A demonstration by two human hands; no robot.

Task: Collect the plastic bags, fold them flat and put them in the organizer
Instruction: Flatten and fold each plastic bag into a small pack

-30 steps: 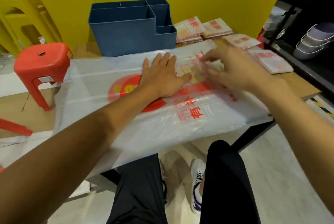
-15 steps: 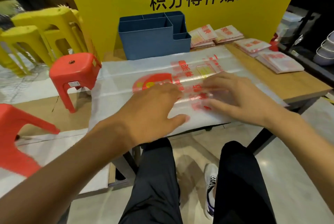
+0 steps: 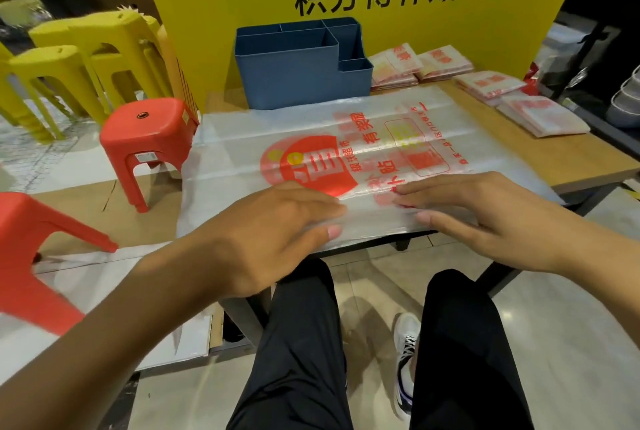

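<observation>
Both hands, the left hand (image 3: pixel 277 232) and right hand (image 3: pixel 485 214), are lying flat with straight fingers on a crinkly translucent plastic bag (image 3: pixel 311 131) spread over the wooden table (image 3: pixel 568 162); a ribbed blue organizer (image 3: pixel 291 79) is standing just behind it.

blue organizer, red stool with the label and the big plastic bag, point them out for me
blue organizer (image 3: pixel 284 79): head view, its front wall.
red stool (image 3: pixel 147 129): head view, its seat top.
plastic bag (image 3: pixel 239 152): head view, clear unprinted part left of the red circle.
</observation>
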